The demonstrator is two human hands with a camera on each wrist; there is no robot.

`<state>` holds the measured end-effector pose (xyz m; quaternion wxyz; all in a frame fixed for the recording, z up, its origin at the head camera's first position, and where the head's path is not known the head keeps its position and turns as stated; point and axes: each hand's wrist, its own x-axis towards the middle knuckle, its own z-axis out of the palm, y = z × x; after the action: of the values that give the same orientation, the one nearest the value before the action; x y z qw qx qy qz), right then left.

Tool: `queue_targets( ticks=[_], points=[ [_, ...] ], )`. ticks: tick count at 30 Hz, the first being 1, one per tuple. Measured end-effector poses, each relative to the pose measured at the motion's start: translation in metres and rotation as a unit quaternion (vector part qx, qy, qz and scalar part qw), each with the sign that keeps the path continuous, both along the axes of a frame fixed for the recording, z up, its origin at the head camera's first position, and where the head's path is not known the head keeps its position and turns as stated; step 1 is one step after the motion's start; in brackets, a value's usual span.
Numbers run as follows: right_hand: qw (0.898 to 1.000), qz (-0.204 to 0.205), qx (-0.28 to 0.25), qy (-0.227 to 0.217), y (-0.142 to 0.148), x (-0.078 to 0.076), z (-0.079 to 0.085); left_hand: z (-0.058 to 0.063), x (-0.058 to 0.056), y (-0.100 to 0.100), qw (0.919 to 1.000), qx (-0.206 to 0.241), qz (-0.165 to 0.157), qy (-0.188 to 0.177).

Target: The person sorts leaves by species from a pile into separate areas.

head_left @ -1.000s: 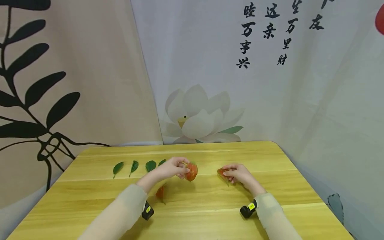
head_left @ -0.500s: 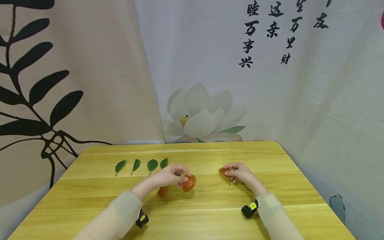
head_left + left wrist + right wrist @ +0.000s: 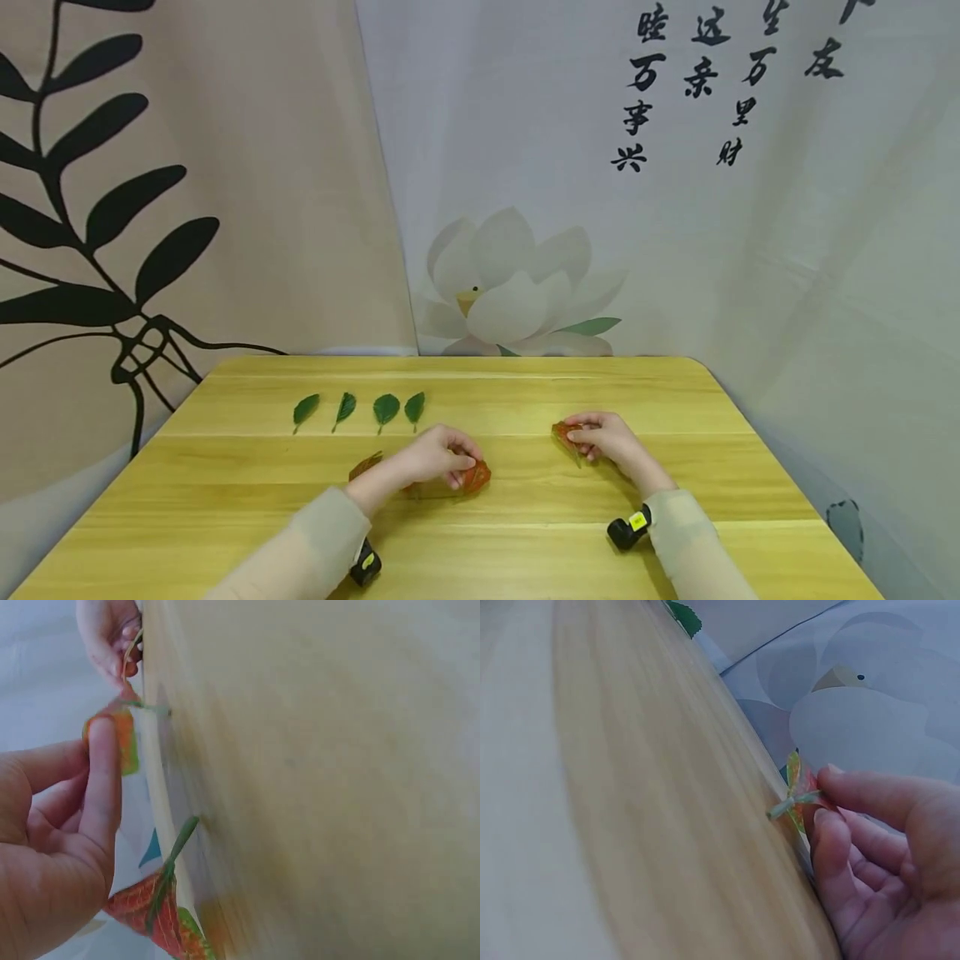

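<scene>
My left hand (image 3: 437, 457) pinches a red-orange leaf (image 3: 477, 477) between thumb and fingers, low over the middle of the table. The left wrist view shows green along one edge of this leaf (image 3: 127, 746) and a thin stem. My right hand (image 3: 613, 442) pinches another red leaf (image 3: 566, 434) further right; its pale green stem points away from the fingers in the right wrist view. By my left wrist lies a red-brown leaf (image 3: 365, 465), and a further red one is mostly hidden behind that wrist. A red leaf (image 3: 161, 907) with a green stem appears below my left hand in its wrist view.
Several green leaves (image 3: 386, 409) lie in a row at the back left of the wooden table (image 3: 540, 550). Behind the table's far edge hangs a printed cloth (image 3: 517, 167). Each wrist carries a small black camera (image 3: 628, 528).
My left hand has come down and nearer to me with its leaf. A red-brown leaf left of that wrist has come into sight. My right hand has stayed almost still, holding its leaf.
</scene>
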<state>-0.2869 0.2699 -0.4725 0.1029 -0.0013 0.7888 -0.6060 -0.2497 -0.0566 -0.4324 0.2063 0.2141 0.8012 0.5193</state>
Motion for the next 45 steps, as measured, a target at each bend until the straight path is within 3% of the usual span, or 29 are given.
queue_targets(
  ticks=[6, 12, 16, 18, 22, 26, 30, 32, 33, 38, 41, 45],
  points=[
    [1.0, -0.002, 0.003, 0.001, -0.001, 0.002, 0.0, 0.001, 0.008, 0.005, 0.9965, -0.061, 0.013, 0.057],
    [1.0, -0.002, 0.003, 0.004, -0.001, 0.002, 0.0, 0.001, 0.01, 0.006, 0.9922, -0.092, 0.026, 0.08],
    [1.0, 0.005, 0.008, 0.008, 0.0, 0.002, 0.001, 0.004, 0.011, 0.008, 0.9822, -0.134, 0.027, 0.129],
    [1.0, 0.003, 0.008, 0.006, 0.0, 0.002, 0.001, 0.005, 0.012, 0.01, 0.9685, -0.17, 0.018, 0.181],
    [1.0, 0.002, 0.005, 0.007, 0.001, 0.001, 0.0, 0.006, 0.016, 0.012, 0.9332, -0.24, -0.016, 0.267],
    [1.0, -0.002, 0.0, 0.003, 0.001, 0.001, -0.001, 0.01, 0.022, 0.011, 0.9064, -0.291, -0.05, 0.303],
    [1.0, -0.004, -0.001, 0.005, 0.0, 0.001, -0.001, 0.014, 0.028, 0.01, 0.8586, -0.363, -0.048, 0.359],
    [1.0, -0.005, 0.0, 0.006, 0.0, 0.001, 0.0, 0.015, 0.029, 0.008, 0.8459, -0.382, -0.037, 0.37],
    [1.0, -0.003, -0.001, 0.009, 0.0, 0.001, 0.0, 0.014, 0.028, 0.006, 0.843, -0.386, -0.034, 0.373],
    [1.0, 0.012, 0.001, 0.015, -0.003, 0.009, 0.012, 0.007, 0.02, -0.003, 0.8591, -0.37, -0.022, 0.353],
    [1.0, 0.017, 0.003, 0.013, -0.004, 0.011, 0.017, 0.005, 0.017, -0.007, 0.863, -0.369, -0.03, 0.344],
    [1.0, 0.014, 0.002, 0.011, -0.001, 0.006, 0.009, 0.005, 0.016, -0.009, 0.8655, -0.365, -0.039, 0.34]
  ],
)
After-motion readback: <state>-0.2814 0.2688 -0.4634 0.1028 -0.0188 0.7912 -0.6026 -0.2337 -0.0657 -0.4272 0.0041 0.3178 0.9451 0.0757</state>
